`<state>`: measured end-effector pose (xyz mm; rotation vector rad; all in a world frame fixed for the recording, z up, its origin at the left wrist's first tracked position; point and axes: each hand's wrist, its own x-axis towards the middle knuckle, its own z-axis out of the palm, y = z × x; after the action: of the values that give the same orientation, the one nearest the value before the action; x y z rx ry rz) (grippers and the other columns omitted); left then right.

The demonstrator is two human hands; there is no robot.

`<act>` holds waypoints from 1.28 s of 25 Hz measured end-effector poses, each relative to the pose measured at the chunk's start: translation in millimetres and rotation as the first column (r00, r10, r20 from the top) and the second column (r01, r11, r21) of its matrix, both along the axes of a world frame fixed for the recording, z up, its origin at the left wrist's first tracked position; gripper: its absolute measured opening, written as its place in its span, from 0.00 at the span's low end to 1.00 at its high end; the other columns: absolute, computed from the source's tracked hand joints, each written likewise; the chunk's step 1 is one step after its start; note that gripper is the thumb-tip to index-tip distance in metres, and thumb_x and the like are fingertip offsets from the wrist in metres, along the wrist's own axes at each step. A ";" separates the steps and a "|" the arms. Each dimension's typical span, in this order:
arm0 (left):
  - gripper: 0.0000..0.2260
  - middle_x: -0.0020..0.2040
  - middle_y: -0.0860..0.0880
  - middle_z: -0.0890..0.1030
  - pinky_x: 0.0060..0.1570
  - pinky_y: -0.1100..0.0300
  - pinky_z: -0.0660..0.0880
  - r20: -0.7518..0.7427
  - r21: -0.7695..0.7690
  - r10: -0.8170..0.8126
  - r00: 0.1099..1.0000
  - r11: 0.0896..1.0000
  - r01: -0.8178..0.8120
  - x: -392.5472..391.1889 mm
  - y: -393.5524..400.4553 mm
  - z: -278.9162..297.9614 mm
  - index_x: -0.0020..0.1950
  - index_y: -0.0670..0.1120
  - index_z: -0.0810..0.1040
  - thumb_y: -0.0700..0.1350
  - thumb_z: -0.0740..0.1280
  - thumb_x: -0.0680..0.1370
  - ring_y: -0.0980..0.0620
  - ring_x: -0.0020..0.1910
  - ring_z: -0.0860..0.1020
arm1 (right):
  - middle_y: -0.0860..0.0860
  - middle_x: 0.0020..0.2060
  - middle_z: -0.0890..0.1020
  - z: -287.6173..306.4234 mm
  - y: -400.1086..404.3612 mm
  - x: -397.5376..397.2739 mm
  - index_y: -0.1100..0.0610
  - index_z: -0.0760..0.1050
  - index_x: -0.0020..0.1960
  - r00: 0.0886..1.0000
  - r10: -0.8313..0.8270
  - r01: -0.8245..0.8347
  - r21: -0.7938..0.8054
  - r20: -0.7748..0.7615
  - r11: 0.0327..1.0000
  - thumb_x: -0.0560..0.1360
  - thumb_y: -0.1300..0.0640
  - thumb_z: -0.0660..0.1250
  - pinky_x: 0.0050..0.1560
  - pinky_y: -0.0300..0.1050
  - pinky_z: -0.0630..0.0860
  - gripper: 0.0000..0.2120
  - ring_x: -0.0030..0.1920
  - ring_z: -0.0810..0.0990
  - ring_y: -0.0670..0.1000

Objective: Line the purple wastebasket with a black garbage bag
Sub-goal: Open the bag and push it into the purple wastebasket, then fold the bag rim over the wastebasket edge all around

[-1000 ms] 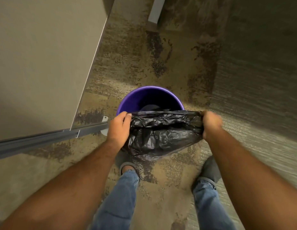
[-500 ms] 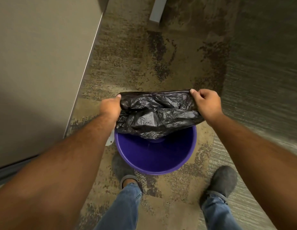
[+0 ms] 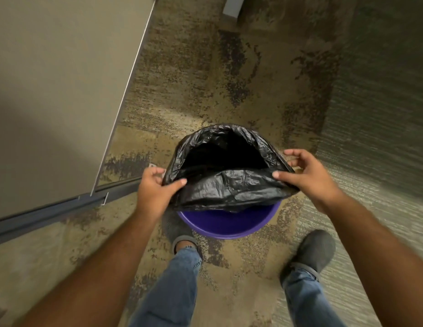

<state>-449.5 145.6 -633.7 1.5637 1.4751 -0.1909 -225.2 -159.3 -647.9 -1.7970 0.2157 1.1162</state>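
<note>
The purple wastebasket (image 3: pixel 229 224) stands on the carpet between my feet, only its near rim and inner wall showing. A black garbage bag (image 3: pixel 229 185) lies over it with its mouth wide and dark, its far edge draped over the basket's far rim. My left hand (image 3: pixel 153 192) pinches the bag's near edge on the left side. My right hand (image 3: pixel 307 173) pinches the same edge on the right side, thumb on top. The near edge is held above the basket's near rim.
A beige partition wall (image 3: pixel 59 90) with a dark base rail (image 3: pixel 52 211) runs along the left. My two grey shoes (image 3: pixel 315 250) and jeans legs stand just behind the basket. Patterned carpet (image 3: pixel 229 79) stretches ahead and to the right.
The bag was a flat bundle stretched between my hands; now its mouth gapes and its far edge sits over the basket's far rim. My hands have shifted to the near edge.
</note>
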 end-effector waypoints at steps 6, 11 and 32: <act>0.09 0.54 0.40 0.87 0.42 0.54 0.86 -0.066 -0.275 0.331 0.941 0.901 -0.336 -34.2 -53.2 22.5 0.60 0.41 0.79 0.38 0.73 0.81 0.42 0.50 0.88 | 0.57 0.45 0.87 17.1 -13.7 -29.0 0.62 0.79 0.60 0.971 -0.176 0.167 -0.064 -0.160 0.984 0.69 0.77 0.76 0.34 0.38 0.83 0.22 0.38 0.88 0.50; 0.12 0.57 0.38 0.88 0.50 0.48 0.86 0.095 -0.606 0.755 0.649 0.561 -0.564 -46.7 -86.1 31.8 0.62 0.41 0.79 0.33 0.58 0.85 0.42 0.54 0.88 | 0.53 0.37 0.88 27.4 -29.3 -38.9 0.59 0.79 0.52 0.942 -0.231 0.241 0.013 -0.245 0.970 0.70 0.76 0.76 0.34 0.39 0.82 0.17 0.34 0.87 0.48; 0.07 0.48 0.47 0.90 0.59 0.51 0.80 0.132 -0.500 0.656 0.743 0.691 -0.522 -70.8 -89.7 -4.3 0.55 0.46 0.81 0.45 0.64 0.86 0.50 0.48 0.87 | 0.58 0.37 0.84 -9.3 -71.3 -95.6 0.63 0.75 0.52 0.912 -0.209 0.162 -0.158 -0.353 0.974 0.77 0.74 0.72 0.40 0.45 0.87 0.10 0.47 0.90 0.63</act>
<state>-520.3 56.0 -638.0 0.6511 1.4890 0.1036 -320.8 -230.5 -657.2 -1.6213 0.6820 1.3170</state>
